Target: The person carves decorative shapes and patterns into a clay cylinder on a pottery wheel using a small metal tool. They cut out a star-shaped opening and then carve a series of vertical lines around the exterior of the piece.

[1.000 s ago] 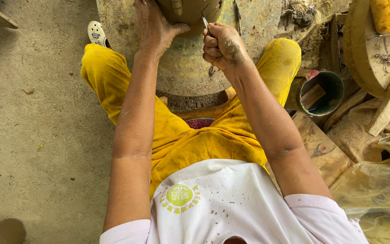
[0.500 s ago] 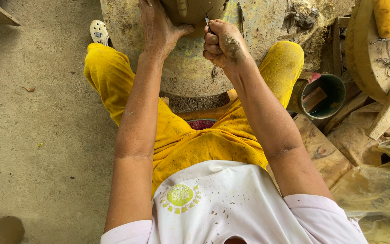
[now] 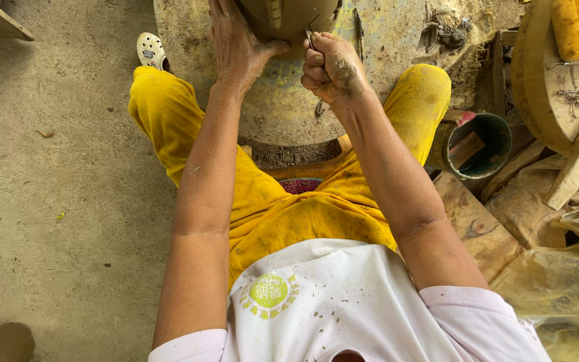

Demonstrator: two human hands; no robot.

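The person sits with knees apart around a round clay-smeared wheel [image 3: 283, 107], which puts the clay pot [image 3: 289, 17] directly in front at arm's reach. The pot stands at the top edge of the view, on the wheel's far part; only its lower wall shows. The left hand [image 3: 236, 47] lies spread open and flat against the pot's near left side, thumb pressed to the wall, apparently steadying it; it grips nothing. The right hand [image 3: 330, 67] is curled into a tight fist around a thin tool [image 3: 311, 30], whose tip meets the pot's lower right wall, a grip suited to close, controlled work. Both forearms run straight forward over the yellow trousers [image 3: 289, 208]. A green bucket [image 3: 480, 144] with a wooden piece in it stands beside the right knee, within easy reach. A white shoe [image 3: 150, 50] rests on the concrete floor [image 3: 55, 201] beside the wheel.
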